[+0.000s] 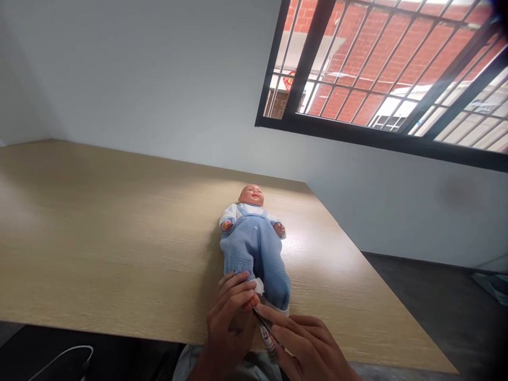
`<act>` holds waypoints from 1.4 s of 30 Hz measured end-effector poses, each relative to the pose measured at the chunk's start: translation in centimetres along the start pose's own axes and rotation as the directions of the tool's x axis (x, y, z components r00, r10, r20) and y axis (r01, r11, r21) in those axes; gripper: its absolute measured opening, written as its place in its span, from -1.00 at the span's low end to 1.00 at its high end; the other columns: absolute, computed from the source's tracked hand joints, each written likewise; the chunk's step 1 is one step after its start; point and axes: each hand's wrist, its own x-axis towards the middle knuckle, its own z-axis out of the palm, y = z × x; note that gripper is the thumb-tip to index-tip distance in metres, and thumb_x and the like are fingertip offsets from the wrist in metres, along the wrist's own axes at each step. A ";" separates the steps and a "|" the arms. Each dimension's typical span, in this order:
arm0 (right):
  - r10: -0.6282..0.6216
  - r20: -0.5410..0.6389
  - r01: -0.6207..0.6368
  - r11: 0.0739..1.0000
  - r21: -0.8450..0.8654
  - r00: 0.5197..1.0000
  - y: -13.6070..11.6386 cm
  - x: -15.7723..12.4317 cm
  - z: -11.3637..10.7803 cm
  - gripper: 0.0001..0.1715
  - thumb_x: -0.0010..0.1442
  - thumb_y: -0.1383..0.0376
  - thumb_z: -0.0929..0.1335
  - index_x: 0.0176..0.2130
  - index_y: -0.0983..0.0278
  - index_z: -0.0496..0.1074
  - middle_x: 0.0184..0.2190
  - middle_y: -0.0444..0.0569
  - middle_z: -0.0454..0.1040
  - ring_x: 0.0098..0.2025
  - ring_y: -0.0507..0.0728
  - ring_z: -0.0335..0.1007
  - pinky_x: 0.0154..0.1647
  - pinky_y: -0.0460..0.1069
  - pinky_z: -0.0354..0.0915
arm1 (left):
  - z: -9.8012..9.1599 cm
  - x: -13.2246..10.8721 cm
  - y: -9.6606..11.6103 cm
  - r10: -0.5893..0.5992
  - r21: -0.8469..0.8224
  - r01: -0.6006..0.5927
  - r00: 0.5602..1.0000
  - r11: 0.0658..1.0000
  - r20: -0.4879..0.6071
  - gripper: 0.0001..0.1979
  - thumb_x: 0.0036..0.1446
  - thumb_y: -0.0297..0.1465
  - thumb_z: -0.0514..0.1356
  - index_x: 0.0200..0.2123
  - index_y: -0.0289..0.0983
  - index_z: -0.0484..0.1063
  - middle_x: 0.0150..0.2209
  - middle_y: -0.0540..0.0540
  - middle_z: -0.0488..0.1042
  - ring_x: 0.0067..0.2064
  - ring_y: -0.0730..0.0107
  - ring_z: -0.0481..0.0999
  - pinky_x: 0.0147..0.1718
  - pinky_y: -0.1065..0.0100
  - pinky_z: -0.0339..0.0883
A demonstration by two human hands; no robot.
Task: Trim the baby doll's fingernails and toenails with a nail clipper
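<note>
A baby doll (254,243) in a blue fleece romper with white sleeves lies on its back on the wooden table (99,238), head pointing away from me. My left hand (232,317) is closed around the doll's bare foot at the near end of one leg. My right hand (305,346) pinches a small slim metal tool (265,330), like nail clippers, with its tip at the toes of that foot. The doll's other leg lies beside my hands, still covered in blue fleece.
The table's near edge (119,330) runs just under my hands, its right edge slanting back to a white wall. A barred window (381,74) shows red brick outside. A white cable (67,354) lies on the dark floor at lower left.
</note>
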 end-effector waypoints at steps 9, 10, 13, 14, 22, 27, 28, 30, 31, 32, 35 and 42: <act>-0.105 0.087 0.115 0.987 -0.112 0.991 -1.2 1.2 -1.4 -0.58 0.56 0.51 0.07 -0.11 0.31 0.42 -0.03 0.13 0.67 -0.14 0.01 0.68 -0.15 -0.12 0.52 | -0.1 0.3 0.1 0.000 -0.023 0.000 1.000 1.000 0.014 -0.77 0.30 -0.59 0.21 -0.04 -0.22 0.48 -0.07 -0.13 0.67 0.13 0.17 0.62 0.20 0.04 0.44; -0.096 0.097 0.107 0.987 -0.121 0.991 -1.3 1.2 -1.3 -0.59 0.54 0.53 0.09 -0.13 0.30 0.43 -0.02 0.12 0.66 -0.16 0.01 0.68 -0.15 -0.12 0.52 | -0.1 0.3 0.2 0.002 -0.024 -0.002 1.000 1.000 0.009 -0.77 0.30 -0.59 0.21 -0.04 -0.22 0.48 -0.08 -0.14 0.67 0.12 0.17 0.62 0.18 0.04 0.45; -0.086 0.121 0.105 0.981 -0.163 0.989 -1.7 1.1 -1.0 -0.66 0.48 0.55 0.20 -0.16 0.25 0.46 -0.01 0.09 0.66 -0.24 0.03 0.69 -0.19 -0.13 0.54 | 0.0 0.5 0.3 0.000 -0.018 0.000 1.000 1.000 -0.002 -0.77 0.29 -0.60 0.21 -0.06 -0.21 0.48 -0.10 -0.13 0.68 0.10 0.16 0.63 0.14 0.05 0.49; -0.084 0.131 0.106 0.980 -0.171 0.988 -1.7 1.1 -0.9 -0.71 0.44 0.54 0.25 -0.15 0.23 0.48 -0.02 0.06 0.67 -0.27 0.03 0.68 -0.20 -0.15 0.54 | 0.0 0.5 0.3 -0.006 -0.013 0.006 1.000 1.000 -0.008 -0.78 0.29 -0.60 0.21 -0.07 -0.21 0.48 -0.10 -0.12 0.68 0.09 0.16 0.64 0.13 0.04 0.49; -0.101 0.153 0.128 0.976 -0.178 0.983 -1.8 0.7 -0.1 -0.74 0.34 0.53 0.36 -0.23 0.17 0.51 0.03 -0.02 0.66 -0.28 0.00 0.64 -0.20 -0.17 0.51 | -0.1 0.2 0.2 -0.017 -0.017 0.016 1.000 1.000 -0.006 -0.82 0.32 -0.52 0.20 -0.06 -0.19 0.49 -0.13 -0.11 0.67 0.10 0.14 0.64 0.12 0.04 0.52; -0.095 0.179 0.135 0.965 -0.226 0.979 -2.2 0.7 0.4 -0.72 0.31 0.55 0.34 -0.30 0.20 0.49 0.06 0.02 0.64 -0.37 -0.02 0.58 -0.26 -0.15 0.47 | -0.1 0.4 0.3 -0.038 -0.033 0.038 0.999 0.999 -0.006 -0.81 0.29 -0.57 0.21 -0.10 -0.20 0.49 -0.15 -0.09 0.67 0.09 0.17 0.63 0.10 0.11 0.52; -0.097 0.173 0.139 0.958 -0.251 0.980 -2.3 0.7 0.7 -0.71 0.30 0.56 0.32 -0.30 0.20 0.49 0.05 0.03 0.64 -0.40 -0.01 0.56 -0.31 -0.13 0.46 | -0.2 0.4 0.2 -0.036 -0.034 0.036 0.999 0.999 -0.003 -0.81 0.30 -0.57 0.21 -0.10 -0.20 0.49 -0.15 -0.08 0.67 0.09 0.18 0.63 0.09 0.12 0.52; -0.106 0.154 0.148 0.943 -0.297 0.982 -2.4 0.4 1.6 -0.66 0.27 0.59 0.28 -0.27 0.21 0.52 0.02 0.03 0.65 -0.45 0.00 0.53 -0.39 -0.10 0.43 | -0.2 0.3 0.2 -0.027 -0.030 0.027 1.000 0.999 0.008 -0.83 0.34 -0.54 0.20 -0.09 -0.20 0.50 -0.14 -0.09 0.68 0.09 0.17 0.64 0.07 0.13 0.52; -0.099 0.141 0.139 0.940 -0.311 0.985 -2.5 0.1 2.1 -0.63 0.27 0.60 0.27 -0.24 0.21 0.53 0.00 0.02 0.66 -0.46 0.01 0.53 -0.40 -0.09 0.42 | -0.2 0.3 0.1 -0.021 -0.027 0.021 1.000 0.999 0.013 -0.84 0.35 -0.53 0.19 -0.08 -0.20 0.50 -0.12 -0.10 0.68 0.09 0.16 0.64 0.07 0.12 0.52; -0.087 0.129 0.124 0.941 -0.314 0.988 -2.5 -0.2 2.6 -0.62 0.28 0.59 0.26 -0.20 0.22 0.55 -0.02 0.01 0.67 -0.44 0.02 0.54 -0.39 -0.08 0.43 | -0.3 0.2 0.0 -0.019 -0.024 0.019 1.000 1.000 0.014 -0.84 0.37 -0.52 0.19 -0.07 -0.20 0.50 -0.10 -0.11 0.69 0.09 0.16 0.64 0.07 0.12 0.52; -0.045 0.105 0.074 0.953 -0.293 0.993 -2.6 -0.9 3.8 -0.68 0.33 0.52 0.28 -0.12 0.26 0.57 -0.07 0.00 0.67 -0.36 0.04 0.59 -0.31 -0.09 0.48 | -0.3 -0.2 -0.3 -0.018 -0.035 0.018 1.000 0.999 0.017 -0.82 0.39 -0.53 0.18 -0.03 -0.21 0.51 -0.07 -0.12 0.68 0.11 0.15 0.63 0.07 0.10 0.54; -0.167 0.161 0.203 0.947 -0.250 0.973 -2.3 1.2 2.0 -0.61 0.25 0.59 0.24 -0.18 0.19 0.50 -0.09 0.04 0.68 -0.38 0.06 0.61 -0.37 -0.07 0.45 | -0.1 -0.5 -0.4 -0.033 -0.085 0.035 0.999 0.996 0.018 -0.79 0.36 -0.56 0.22 -0.01 -0.22 0.52 -0.06 -0.13 0.67 0.14 0.16 0.61 0.05 0.14 0.61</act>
